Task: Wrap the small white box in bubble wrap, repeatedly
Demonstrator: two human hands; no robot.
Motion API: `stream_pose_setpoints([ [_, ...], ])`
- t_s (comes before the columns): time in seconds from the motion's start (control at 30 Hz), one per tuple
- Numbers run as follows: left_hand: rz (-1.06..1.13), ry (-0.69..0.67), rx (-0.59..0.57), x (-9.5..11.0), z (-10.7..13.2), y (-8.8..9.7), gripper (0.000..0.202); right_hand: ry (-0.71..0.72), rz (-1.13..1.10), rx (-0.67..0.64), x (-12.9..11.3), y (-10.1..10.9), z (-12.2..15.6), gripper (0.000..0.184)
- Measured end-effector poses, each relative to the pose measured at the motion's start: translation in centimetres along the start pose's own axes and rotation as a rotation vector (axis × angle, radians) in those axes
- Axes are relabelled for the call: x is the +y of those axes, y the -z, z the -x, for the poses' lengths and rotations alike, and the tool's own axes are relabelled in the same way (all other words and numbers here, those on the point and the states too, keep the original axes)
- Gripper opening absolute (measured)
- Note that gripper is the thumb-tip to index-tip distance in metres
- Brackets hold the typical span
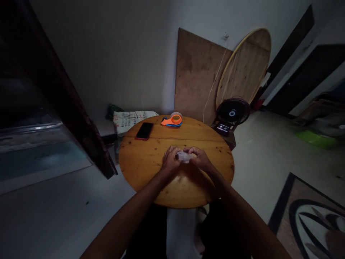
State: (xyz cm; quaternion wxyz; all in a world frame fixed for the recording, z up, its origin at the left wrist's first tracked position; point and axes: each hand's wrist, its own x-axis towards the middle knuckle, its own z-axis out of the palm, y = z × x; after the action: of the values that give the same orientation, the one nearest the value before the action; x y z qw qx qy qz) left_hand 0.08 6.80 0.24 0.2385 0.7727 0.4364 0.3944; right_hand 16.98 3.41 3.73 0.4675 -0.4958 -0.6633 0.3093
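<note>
Over the middle of a round wooden table (142,162), both hands grip a small, whitish, see-through item (184,157), perhaps plastic; its exact kind is too unclear to name. My left hand (171,159) closes on its left end, thumb toward me. At the other end, my right hand (198,157) pinches it between thumb and fingers. Beyond the hands, near the far edge, lies an orange and blue tape dispenser (172,120). A dark-screened phone with a red edge (145,131) rests at the far left of the tabletop.
A white printed sack (129,120) sits behind the table's left side. At the far right stand a black fan (233,112) and a lit screen (223,128). A brown board (198,72) and a round wooden top (246,64) lean on the wall.
</note>
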Motion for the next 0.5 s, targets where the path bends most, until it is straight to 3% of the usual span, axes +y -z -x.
stream_pose_setpoints([
  [0.17,-0.039,-0.109,0.001,-0.3,0.3,0.2,0.011,0.075,0.155,-0.050,-0.1,0.2,1.4,0.002],
  [0.37,-0.061,-0.163,-0.031,-0.2,0.7,0.8,0.016,0.162,0.287,-0.050,-1.0,-0.1,2.8,0.015],
  [0.5,-0.053,-0.217,-0.032,-0.3,1.1,0.9,0.026,0.228,0.387,-0.055,-0.2,-0.4,3.0,0.020],
])
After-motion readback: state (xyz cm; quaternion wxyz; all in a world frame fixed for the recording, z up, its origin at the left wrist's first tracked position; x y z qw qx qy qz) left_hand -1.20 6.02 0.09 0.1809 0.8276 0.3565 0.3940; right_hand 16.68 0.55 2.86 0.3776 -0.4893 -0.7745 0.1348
